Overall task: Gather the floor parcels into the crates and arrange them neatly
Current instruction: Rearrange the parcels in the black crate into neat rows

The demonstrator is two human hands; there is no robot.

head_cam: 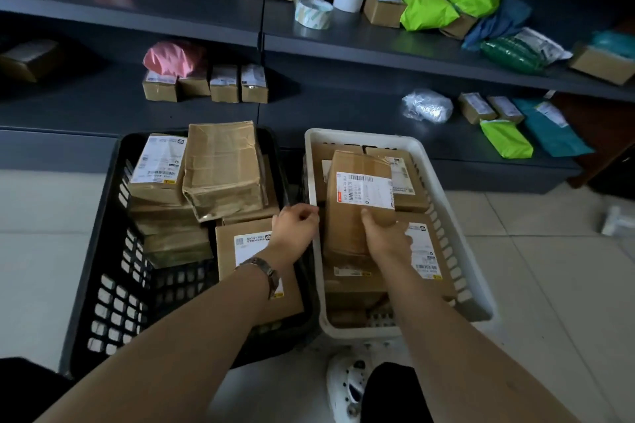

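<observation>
Two crates stand side by side on the floor. The black crate (103,271) on the left holds several brown cardboard parcels, with a crumpled one (223,168) on top. The white crate (446,203) on the right is also packed with brown parcels. My right hand (385,233) grips the near end of a long labelled parcel (357,189) lying on top of the others in the white crate. My left hand (295,227) hovers over the gap between the crates, fingers loosely curled and holding nothing; a watch sits on its wrist.
Dark grey shelves (206,7) run behind the crates, carrying small boxes, tape rolls (314,12), green bags (429,8), a pink bag (171,58) and teal mailers. Pale floor tiles (549,268) lie to the right. My white shoe (347,385) is by the white crate's near edge.
</observation>
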